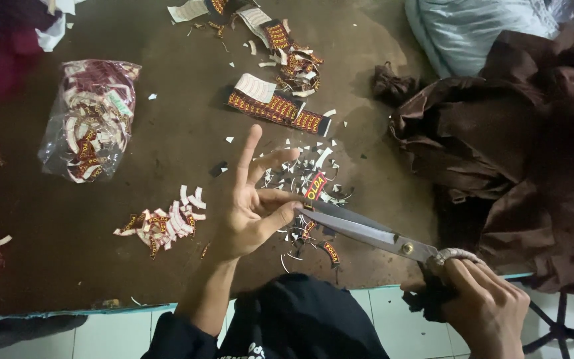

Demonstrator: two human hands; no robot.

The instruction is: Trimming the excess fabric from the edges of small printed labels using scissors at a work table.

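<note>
— Head view: left hand (250, 213) pinches a small woven label (315, 186) between thumb and middle fingertip, other fingers (250, 143) spread upward. Risk?

— Right hand (486, 306) is clenched on the scissors (373, 233); their blades sit just beside that thumb. A hasty cut could nick skin or slice the label crooked.

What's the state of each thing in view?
left hand: pinching a small label, other fingers spread
right hand: closed on the scissors' handle
scissors: blades nearly closed at the label
plastic bag: full of labels, lying flat
label strip: uncut
cut labels: loose pile
brown cloth: crumpled
</note>
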